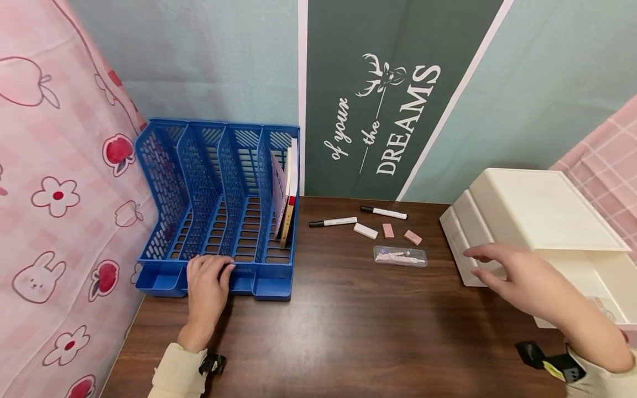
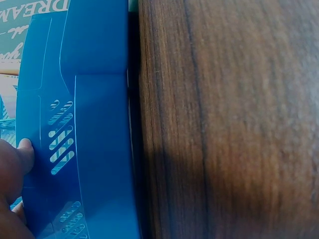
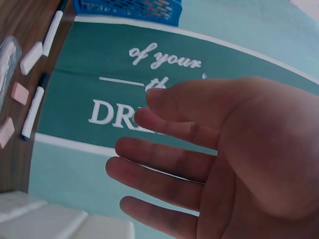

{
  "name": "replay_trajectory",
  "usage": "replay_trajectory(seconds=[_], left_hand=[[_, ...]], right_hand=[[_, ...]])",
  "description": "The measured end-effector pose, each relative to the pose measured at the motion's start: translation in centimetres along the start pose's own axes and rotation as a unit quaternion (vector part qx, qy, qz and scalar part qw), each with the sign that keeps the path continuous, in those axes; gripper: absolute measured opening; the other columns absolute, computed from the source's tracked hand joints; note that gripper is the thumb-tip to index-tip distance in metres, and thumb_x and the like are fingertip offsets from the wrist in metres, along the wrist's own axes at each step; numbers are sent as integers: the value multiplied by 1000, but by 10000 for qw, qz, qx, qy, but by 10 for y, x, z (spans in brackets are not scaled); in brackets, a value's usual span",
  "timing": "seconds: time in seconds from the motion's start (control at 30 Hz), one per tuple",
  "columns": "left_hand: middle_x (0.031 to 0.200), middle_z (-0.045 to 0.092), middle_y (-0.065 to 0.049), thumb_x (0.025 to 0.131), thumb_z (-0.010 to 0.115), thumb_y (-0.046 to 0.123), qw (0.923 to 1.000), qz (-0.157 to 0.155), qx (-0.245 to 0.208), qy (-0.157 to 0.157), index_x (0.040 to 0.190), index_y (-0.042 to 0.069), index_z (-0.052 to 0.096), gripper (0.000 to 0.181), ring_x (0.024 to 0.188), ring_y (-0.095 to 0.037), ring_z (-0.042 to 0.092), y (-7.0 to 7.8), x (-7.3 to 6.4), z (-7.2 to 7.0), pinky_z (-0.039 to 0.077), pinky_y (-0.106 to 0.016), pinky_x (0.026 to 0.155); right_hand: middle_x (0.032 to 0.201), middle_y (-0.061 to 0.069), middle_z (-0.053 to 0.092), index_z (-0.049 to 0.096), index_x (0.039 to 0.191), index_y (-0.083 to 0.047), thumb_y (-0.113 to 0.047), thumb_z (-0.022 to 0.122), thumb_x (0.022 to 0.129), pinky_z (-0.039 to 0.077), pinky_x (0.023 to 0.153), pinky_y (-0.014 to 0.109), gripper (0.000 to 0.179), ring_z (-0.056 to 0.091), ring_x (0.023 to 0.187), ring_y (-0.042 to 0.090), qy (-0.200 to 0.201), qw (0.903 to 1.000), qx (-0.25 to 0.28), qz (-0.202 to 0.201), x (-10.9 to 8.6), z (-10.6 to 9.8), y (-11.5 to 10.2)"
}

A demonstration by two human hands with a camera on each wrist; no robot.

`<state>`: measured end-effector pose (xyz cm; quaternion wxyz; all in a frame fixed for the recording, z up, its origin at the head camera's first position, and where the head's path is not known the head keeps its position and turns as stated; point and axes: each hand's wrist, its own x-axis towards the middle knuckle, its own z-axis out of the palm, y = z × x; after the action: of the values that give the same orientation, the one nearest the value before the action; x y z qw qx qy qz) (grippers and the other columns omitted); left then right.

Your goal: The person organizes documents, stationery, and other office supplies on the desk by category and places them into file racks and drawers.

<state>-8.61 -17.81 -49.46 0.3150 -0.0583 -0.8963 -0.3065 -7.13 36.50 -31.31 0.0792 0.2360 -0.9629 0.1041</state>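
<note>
My left hand (image 1: 206, 284) grips the front rim of a blue file rack (image 1: 273, 269), with the fingers over the edge; in the left wrist view the thumb (image 2: 26, 154) lies against the rack's blue wall. Several upright slots divide the rack, and a few thin books (image 1: 286, 199) lean in its rightmost one. My right hand (image 1: 522, 276) hovers beside a white drawer unit (image 1: 552, 204), its fingers spread and nothing in them. The right wrist view shows that palm and its loosely extended fingers.
Between rack and drawers lie two markers (image 1: 334, 222), a white eraser (image 1: 365, 230), two pink erasers (image 1: 388, 230) and a clear case (image 1: 400, 256) with small pale tools. One drawer (image 1: 609, 276) of the white unit is pulled out. A pink curtain (image 1: 55, 182) hangs at left.
</note>
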Motion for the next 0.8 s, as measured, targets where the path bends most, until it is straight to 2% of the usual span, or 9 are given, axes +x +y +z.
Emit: replay_trajectory(seconds=[0.13, 0.27, 0.4, 0.53, 0.8], left_hand=[[94, 74, -17, 88, 76, 0, 10000, -28, 16, -39, 94, 1, 73, 7, 99, -36, 56, 0, -1, 1, 30, -60, 107], [95, 74, -17, 88, 76, 1, 10000, -35, 36, -37, 94, 1, 73, 7, 99, -36, 56, 0, -1, 1, 30, -60, 107], [94, 74, -17, 88, 77, 0, 10000, -25, 80, -22, 94, 1, 73, 7, 99, -36, 56, 0, -1, 1, 30, -60, 106], [94, 74, -17, 88, 76, 0, 10000, -2, 44, -35, 94, 1, 73, 7, 98, -37, 56, -1, -1, 1, 30, -61, 106], [93, 74, -17, 85, 77, -3, 9999, 103, -49, 102, 94, -1, 74, 10, 97, -38, 56, -1, 0, 2, 30, -61, 106]], right_hand=[[101, 0, 75, 74, 109, -12, -6, 84, 76, 51, 73, 31, 35, 70, 85, 19, 23, 9998, -56, -197, 7, 12, -3], [99, -1, 75, 74, 109, -12, -10, 83, 80, 53, 70, 40, 31, 70, 85, 22, -182, 9998, 37, -80, 14, 21, -5], [101, 0, 74, 74, 111, -10, -12, 79, 85, 54, 75, 43, 26, 70, 90, 23, -559, 9976, 407, 64, 22, 33, -7], [103, 3, 74, 74, 109, -8, -10, 78, 87, 54, 79, 48, 23, 69, 92, 24, -758, 9950, 634, 123, 33, 48, -7], [103, 11, 70, 72, 110, -3, -8, 75, 88, 52, 77, 47, 23, 64, 87, 26, -1036, 9898, 865, 458, 54, 96, -5]])
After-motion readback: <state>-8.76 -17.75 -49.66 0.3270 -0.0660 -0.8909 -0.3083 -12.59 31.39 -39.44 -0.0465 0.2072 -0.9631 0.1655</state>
